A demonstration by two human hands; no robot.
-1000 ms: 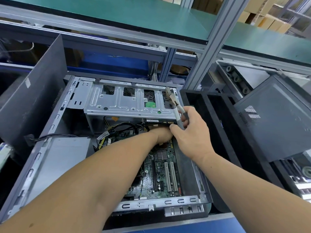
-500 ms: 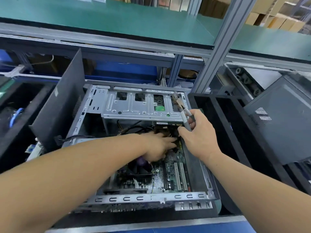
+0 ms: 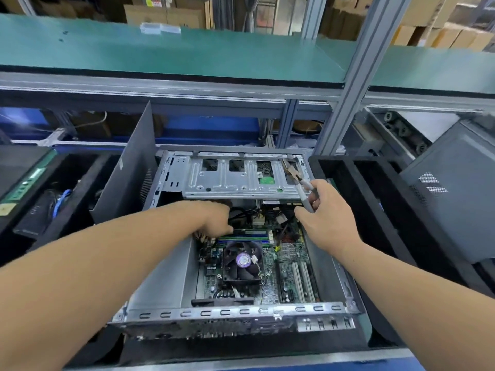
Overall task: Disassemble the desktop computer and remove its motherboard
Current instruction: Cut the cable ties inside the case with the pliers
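A single wide-angle view from the person's head looks forward and steeply down, close over the open computer case (image 3: 241, 314). Both forearms enter from the bottom corners. Farther off, the green shelf (image 3: 171, 52) crosses the upper frame, its lines bowed.

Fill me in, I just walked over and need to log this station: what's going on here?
A person is taking apart an open desktop computer case. The left hand reaches in among the cables by the memory sticks, above the CPU fan. The right hand holds pliers over the drive cage. The motherboard is still inside.
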